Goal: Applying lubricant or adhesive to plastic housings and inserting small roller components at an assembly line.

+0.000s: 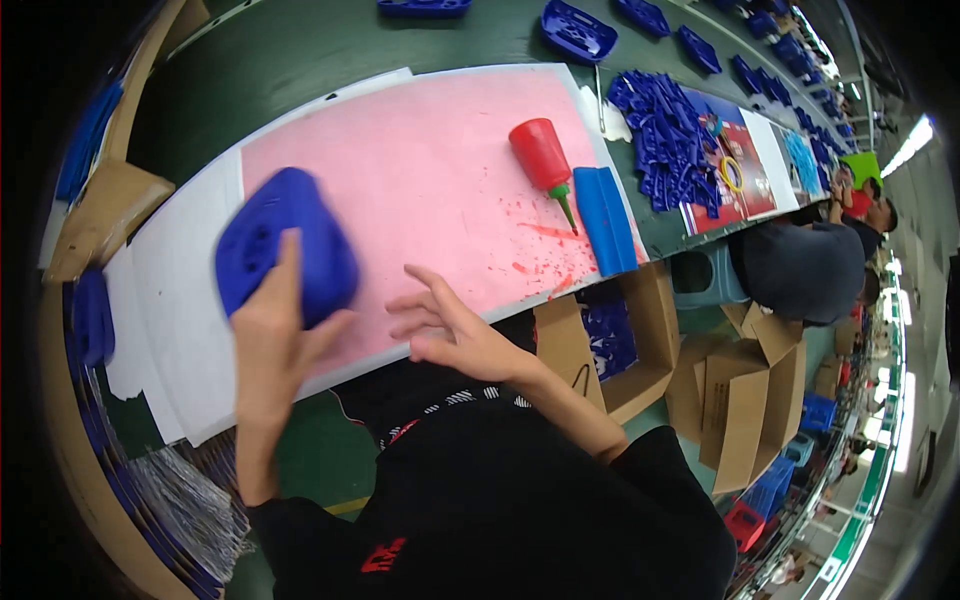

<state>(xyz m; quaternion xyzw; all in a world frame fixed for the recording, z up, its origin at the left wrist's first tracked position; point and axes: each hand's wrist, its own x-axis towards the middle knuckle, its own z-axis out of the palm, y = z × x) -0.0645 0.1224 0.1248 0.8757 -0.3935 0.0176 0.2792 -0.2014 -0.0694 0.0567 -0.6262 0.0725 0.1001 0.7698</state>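
Note:
A blue moulded plastic shell [318, 235], slightly blurred, is tilted above the left part of the pink work sheet [420, 140]. My left hand [268, 325] grips its near edge, the fingers closed on it. Just to the right, my right hand [450, 335] is over the sheet's near edge, holding nothing, its fingers spread and loosely bent. A red squeeze bottle [535, 150] with a green nozzle lies toward the right of the sheet, its tip pointing at red smears. Beside it rests a blue curved strip [605, 220].
Small blue plastic parts [665, 140] are heaped on the bench to the right. More blue shells [578, 32] stand along the far side. A cardboard box [645, 345] with blue parts sits below the bench's right edge; another person [805, 270] sits beyond it.

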